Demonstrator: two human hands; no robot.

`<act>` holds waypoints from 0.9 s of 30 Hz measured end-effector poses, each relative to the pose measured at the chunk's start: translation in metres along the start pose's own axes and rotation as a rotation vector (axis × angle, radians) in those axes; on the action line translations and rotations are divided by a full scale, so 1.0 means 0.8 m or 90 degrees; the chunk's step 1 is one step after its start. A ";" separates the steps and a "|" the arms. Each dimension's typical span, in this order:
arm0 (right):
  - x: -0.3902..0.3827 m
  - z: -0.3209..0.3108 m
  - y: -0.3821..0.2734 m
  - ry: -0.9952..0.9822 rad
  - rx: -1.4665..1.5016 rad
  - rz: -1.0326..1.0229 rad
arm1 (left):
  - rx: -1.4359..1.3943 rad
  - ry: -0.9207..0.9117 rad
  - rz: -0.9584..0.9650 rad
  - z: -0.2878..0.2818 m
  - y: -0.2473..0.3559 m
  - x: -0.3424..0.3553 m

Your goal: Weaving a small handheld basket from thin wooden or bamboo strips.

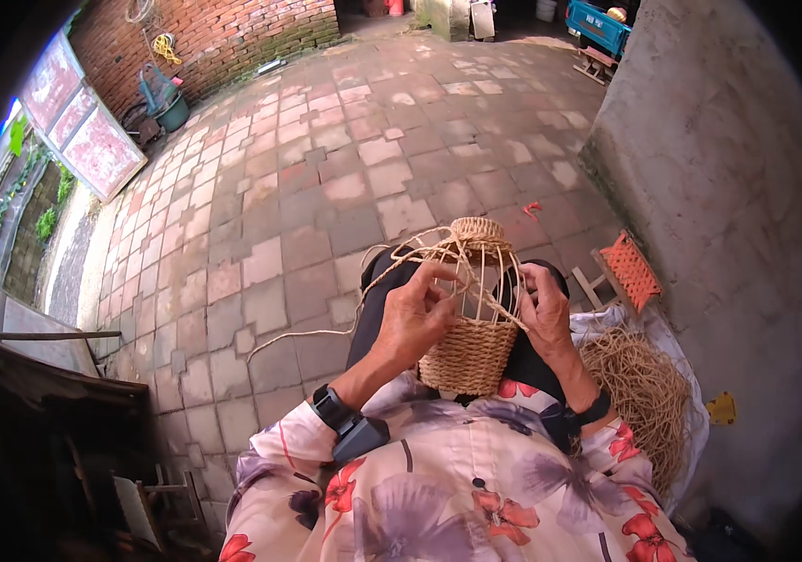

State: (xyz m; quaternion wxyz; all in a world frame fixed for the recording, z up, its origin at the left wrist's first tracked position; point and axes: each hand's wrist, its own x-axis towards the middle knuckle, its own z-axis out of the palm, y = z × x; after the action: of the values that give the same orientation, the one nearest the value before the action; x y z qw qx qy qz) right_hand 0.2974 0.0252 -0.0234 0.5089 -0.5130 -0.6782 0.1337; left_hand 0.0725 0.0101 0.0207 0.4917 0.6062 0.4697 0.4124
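Note:
A partly woven straw basket [464,361] sits between my dark-clad thighs, with open upright stakes above its braided body and a smaller woven round section [478,229] at the top. Loose straw cord [307,332] loops around the top and trails out to the left. My left hand [419,311] is at the basket's left side, fingers curled at the stakes and cord; what exactly they grip is partly hidden. My right hand [543,309] is closed on the straw strands at the basket's right side.
A heap of straw cord [635,403] lies on white sacking at my right, beside an orange woven stool seat [627,270] and a plastered wall [719,187]. Ahead are paving [345,159], a brick wall [213,37], a green tub [172,112] and a blue cart [597,26]. A metal gate [78,112] stands left.

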 end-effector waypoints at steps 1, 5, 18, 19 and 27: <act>0.010 -0.004 -0.011 0.097 -0.238 -0.249 | 0.000 0.003 0.001 -0.001 -0.003 -0.001; 0.020 -0.001 -0.052 0.016 0.036 0.019 | -0.240 0.046 -0.049 0.004 -0.024 -0.009; 0.030 0.020 -0.059 -0.132 -0.061 0.088 | 0.193 0.120 0.075 0.004 -0.008 -0.008; 0.030 0.021 -0.059 -0.132 -0.060 0.088 | 0.321 0.158 0.107 0.004 -0.006 -0.009; 0.026 0.021 -0.047 -0.092 -0.020 0.067 | 0.482 0.258 0.205 -0.064 -0.054 -0.007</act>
State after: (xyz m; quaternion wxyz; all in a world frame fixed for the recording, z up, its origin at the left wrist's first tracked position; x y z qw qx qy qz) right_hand 0.2633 0.0318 0.0064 0.4431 -0.5445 -0.6873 0.1864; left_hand 0.0152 0.0185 -0.0128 0.0635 0.7156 0.5739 0.3931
